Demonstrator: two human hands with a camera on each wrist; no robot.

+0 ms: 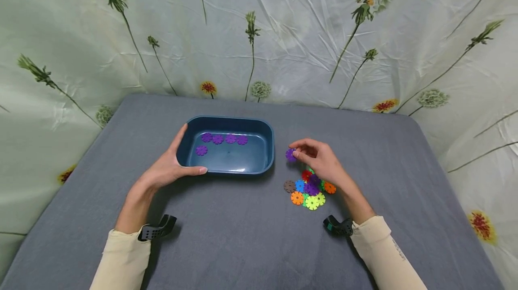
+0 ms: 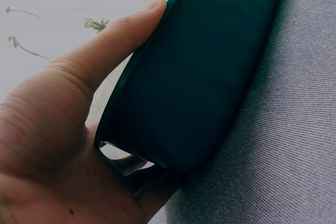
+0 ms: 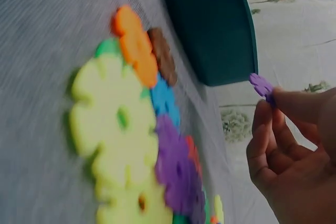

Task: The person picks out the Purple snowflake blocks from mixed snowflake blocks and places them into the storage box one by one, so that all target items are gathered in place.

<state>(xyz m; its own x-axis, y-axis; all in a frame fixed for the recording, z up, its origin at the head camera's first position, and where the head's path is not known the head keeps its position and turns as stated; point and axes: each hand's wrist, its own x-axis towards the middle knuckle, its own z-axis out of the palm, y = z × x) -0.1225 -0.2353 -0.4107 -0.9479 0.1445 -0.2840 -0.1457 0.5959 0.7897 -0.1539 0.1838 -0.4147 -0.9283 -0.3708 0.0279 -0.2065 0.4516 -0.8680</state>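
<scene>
A dark blue plastic tub (image 1: 228, 168) stands on the grey cloth, with several purple notched discs (image 1: 230, 139) lying flat inside, most along its far side. My left hand (image 1: 171, 164) grips the tub's left end, thumb along the near rim and fingers round the outer side. Between thumb and fingertips my right hand (image 1: 321, 159) pinches one purple notched disc (image 3: 261, 84), held just right of the tub and apart from it. Below that hand lies a loose pile of flower-shaped discs: yellow (image 1: 312, 203), orange (image 1: 297, 198), blue (image 1: 299, 185), brown (image 1: 289, 186), red, green and purple (image 1: 310, 189).
Grey cloth (image 1: 243, 245) covers the table, whose far edge meets a hanging curtain (image 1: 291, 33) printed with dandelions. A black band with a camera sits on each wrist, the left one (image 1: 158, 228) and the right one (image 1: 337, 226) both above the cloth.
</scene>
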